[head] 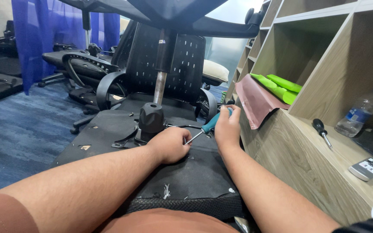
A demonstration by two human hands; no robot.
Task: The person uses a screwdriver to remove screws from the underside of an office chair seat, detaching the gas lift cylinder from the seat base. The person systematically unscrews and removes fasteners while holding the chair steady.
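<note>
- My right hand (227,127) is gripping the teal handle of a screwdriver (203,130), fingers closed around it, with the metal shaft angling down-left toward my other hand.
- My left hand (169,144) is curling closed, knuckles up, and resting on the black underside of an overturned chair seat (186,177); it is meeting the screwdriver tip, but I cannot tell whether it is pinching the tip or a small part there.
- The screwdriver is sitting between both hands, just right of the black gas-lift hub (151,117) in the seat's middle.
- A silver column (159,86) is rising from that hub up to the chair base overhead.
- The seat is lying flat in front of me, with its fabric torn near the front edge.
- A wooden shelf unit (307,159) is standing on my right, just beside my right forearm.
- On the shelf a second screwdriver with a black handle (321,132), a clear plastic bottle with a blue cap (361,113) and a grey remote (367,168) are lying well apart from my hands.
- Green plastic pieces (281,86) are sitting in a cubby, above a reddish-brown panel (257,101).
- Other black office chairs (87,64) are standing behind on the blue carpet (18,125).
</note>
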